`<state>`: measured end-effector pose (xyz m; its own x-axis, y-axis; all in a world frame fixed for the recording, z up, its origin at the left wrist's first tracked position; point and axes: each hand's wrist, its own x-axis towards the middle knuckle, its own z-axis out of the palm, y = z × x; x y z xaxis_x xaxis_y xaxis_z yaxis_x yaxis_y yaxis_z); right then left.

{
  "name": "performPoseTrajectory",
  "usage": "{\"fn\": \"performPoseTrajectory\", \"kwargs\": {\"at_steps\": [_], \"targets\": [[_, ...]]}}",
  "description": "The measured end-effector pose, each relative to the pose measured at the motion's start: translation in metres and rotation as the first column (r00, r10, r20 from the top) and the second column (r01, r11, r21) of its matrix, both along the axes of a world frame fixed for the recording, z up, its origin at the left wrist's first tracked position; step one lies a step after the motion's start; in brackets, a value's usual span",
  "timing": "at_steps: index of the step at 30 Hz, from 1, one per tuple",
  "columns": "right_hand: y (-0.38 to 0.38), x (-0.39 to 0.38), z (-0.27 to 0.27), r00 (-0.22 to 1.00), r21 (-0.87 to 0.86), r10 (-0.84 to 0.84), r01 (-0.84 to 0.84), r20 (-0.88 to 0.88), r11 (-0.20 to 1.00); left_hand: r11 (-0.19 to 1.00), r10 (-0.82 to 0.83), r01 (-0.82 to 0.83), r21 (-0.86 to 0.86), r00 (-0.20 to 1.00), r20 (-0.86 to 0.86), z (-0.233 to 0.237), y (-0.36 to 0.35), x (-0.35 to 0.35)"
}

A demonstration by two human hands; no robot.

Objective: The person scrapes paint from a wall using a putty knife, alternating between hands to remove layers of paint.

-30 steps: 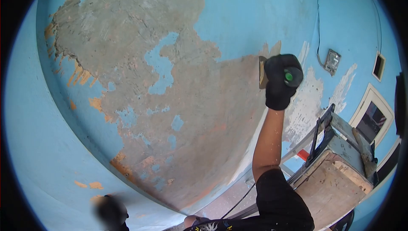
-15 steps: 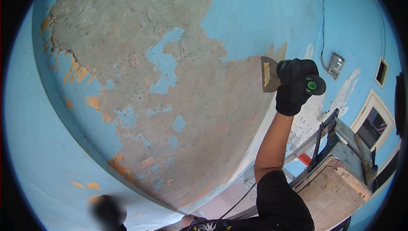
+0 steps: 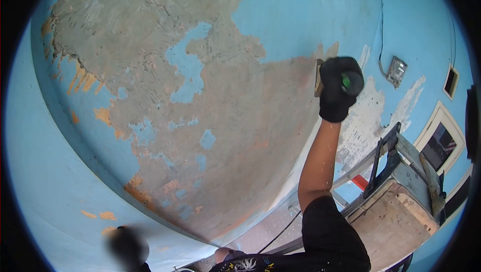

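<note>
My right hand point(image 3: 334, 94), in a black glove, is stretched out to the wall and closed around the handle of a putty knife point(image 3: 318, 82). Its round handle end, dark with green, faces me, and the blade shows narrowly beside the glove, at the wall. Most of the handle is hidden by the fingers. Around the blade the wall point(image 3: 240, 106) is bare grey-brown plaster with leftover patches of blue paint. Low at the left, my left hand point(image 3: 128, 249) appears as a dark blurred shape near the blue side wall; its fingers cannot be made out.
To the right stands a worn wooden box or board point(image 3: 391, 217) with a metal ladder-like frame point(image 3: 383, 164). An electrical box point(image 3: 396, 71) with a hanging cable is on the wall. Beyond it are a small opening point(image 3: 451, 82) and a white-framed window point(image 3: 441, 144).
My right hand has shifted a little up and left with the putty knife. The blade has turned and now shows narrower. The view has shifted slightly; my left hand stays about where it was.
</note>
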<state>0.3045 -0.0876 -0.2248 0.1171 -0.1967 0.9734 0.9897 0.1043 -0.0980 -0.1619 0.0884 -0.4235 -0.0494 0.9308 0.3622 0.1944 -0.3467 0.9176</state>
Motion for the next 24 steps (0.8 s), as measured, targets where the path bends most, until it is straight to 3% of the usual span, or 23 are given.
{"fn": "performPoseTrajectory", "kwargs": {"at_steps": [1,2,8,10,13,14,15,16,17,18,19,20,22,24], "targets": [[-0.003,0.008,0.003,0.999,0.009,-0.045,0.044,0.02,0.999,1.0,0.009,-0.009,0.019,1.0,-0.009,-0.001,0.001,-0.001],[0.0,0.007,-0.008,0.865,0.349,0.498,-0.45,-0.058,0.822,0.999,0.026,-0.026,0.044,1.0,-0.004,-0.001,0.003,0.001],[-0.008,-0.01,0.011,0.766,0.182,0.642,-0.637,0.039,0.749,0.998,-0.014,0.014,0.061,1.0,0.006,0.0,0.003,0.001],[-0.019,0.012,-0.013,0.822,0.162,0.569,-0.564,0.021,0.81,0.998,0.026,-0.027,0.05,0.999,0.023,0.002,0.001,0.002],[-0.005,0.014,-0.025,0.886,0.285,0.463,-0.442,-0.009,0.851,0.997,0.043,-0.041,0.063,0.999,-0.029,0.001,0.004,0.001],[-0.001,0.006,-0.011,0.966,0.182,0.254,-0.243,-0.041,0.953,1.0,-0.004,0.003,0.018,1.0,0.014,0.001,0.005,-0.001],[0.004,-0.002,-0.002,0.978,0.019,-0.025,0.03,-0.207,0.999,0.998,-0.052,0.054,-0.028,0.997,0.051,0.002,0.004,-0.004],[0.009,-0.005,0.007,0.898,-0.181,-0.316,0.271,-0.306,0.945,0.997,-0.065,0.065,0.031,0.998,-0.001,0.006,0.0,-0.004],[0.022,0.099,-0.06,0.487,0.076,-0.854,0.873,-0.185,0.481,0.997,-0.071,0.071,0.017,0.997,0.006,0.007,-0.001,-0.004],[0.011,0.039,-0.05,0.743,-0.053,-0.48,0.518,-0.467,0.854,0.998,-0.066,0.066,0.009,0.998,0.025,0.008,-0.001,-0.002],[-0.013,0.025,-0.052,0.939,0.188,0.28,-0.244,-0.201,0.951,0.999,-0.035,0.035,0.016,0.999,0.041,0.01,-0.002,0.0],[-0.006,-0.032,-0.058,0.837,0.445,0.503,-0.374,-0.217,0.814,0.998,-0.057,0.057,0.004,0.997,0.049,0.014,-0.005,0.0],[-0.017,-0.091,-0.091,0.691,0.358,0.72,-0.658,-0.062,0.662,0.997,-0.075,0.074,0.007,0.997,0.019,0.018,-0.009,-0.001],[-0.015,-0.131,-0.13,0.531,0.453,0.835,-0.714,-0.145,0.533,0.997,-0.073,0.075,-0.027,0.995,0.068,0.017,-0.009,0.0]]}}
